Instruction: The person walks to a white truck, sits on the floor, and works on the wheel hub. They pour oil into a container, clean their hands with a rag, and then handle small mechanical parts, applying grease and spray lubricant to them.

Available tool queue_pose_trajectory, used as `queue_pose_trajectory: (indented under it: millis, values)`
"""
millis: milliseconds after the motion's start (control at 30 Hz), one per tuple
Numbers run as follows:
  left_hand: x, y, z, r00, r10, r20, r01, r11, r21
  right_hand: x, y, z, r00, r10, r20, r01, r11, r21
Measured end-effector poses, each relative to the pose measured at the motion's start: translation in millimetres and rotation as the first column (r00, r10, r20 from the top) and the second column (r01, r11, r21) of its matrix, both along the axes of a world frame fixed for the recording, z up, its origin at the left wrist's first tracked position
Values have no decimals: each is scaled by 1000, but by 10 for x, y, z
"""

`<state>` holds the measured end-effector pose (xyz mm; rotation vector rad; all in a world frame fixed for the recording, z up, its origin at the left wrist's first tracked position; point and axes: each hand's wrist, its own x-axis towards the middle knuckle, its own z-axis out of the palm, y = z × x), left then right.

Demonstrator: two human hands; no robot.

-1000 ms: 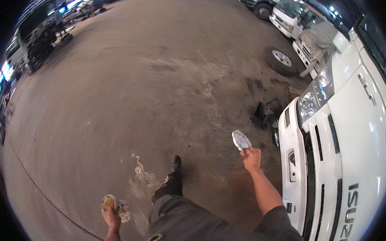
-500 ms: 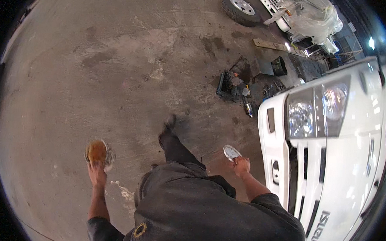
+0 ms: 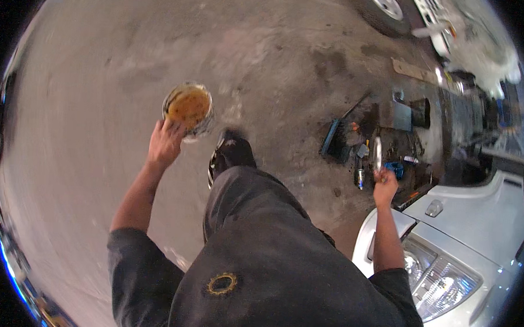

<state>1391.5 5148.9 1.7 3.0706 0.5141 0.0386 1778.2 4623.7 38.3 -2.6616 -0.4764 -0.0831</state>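
Note:
Out in front, my left hand (image 3: 166,143) grips the near edge of a round tub (image 3: 188,106) with a pale, shiny rim and orange-brown stuff inside. The fingers reach over its edge; what the stuff is cannot be made out. On the right side, my right hand (image 3: 385,187) pinches a thin, round, whitish disc like a lid (image 3: 378,154), turned nearly edge-on. It is held above the cluttered floor, beyond the corner of the white truck. Both forearms are stretched forward, well apart.
The white truck's front corner with its headlight (image 3: 441,282) stands close on my right. A blue-black tray (image 3: 331,140), a spray can (image 3: 361,178) and a dark bucket (image 3: 419,113) lie ahead. Farther off are a loose wheel (image 3: 388,11) and a plastic-wrapped vehicle part (image 3: 483,44).
I have stepped forward and the view has turned, so the truck's headlight sits lower. Both hands have moved forward, still holding the tub and the disc; the disc has tipped edge-on.

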Motion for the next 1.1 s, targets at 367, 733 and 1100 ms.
queue_pose_trajectory:
  millis: [367,733,1100]
  values:
    - [4867,1377,426,740,-673,-6,673,740,22,1917,499,-480,896,-443,-44,434,891,-129]
    - [9910,172,874,212,-959,-186,977,208,42,1960,-80,-1605,390,-875,-287,707,484,-516]
    - [13431,-2933,1191,-142,-990,9,990,-142,11,5073,-749,-684,60,-978,-201,987,28,158]
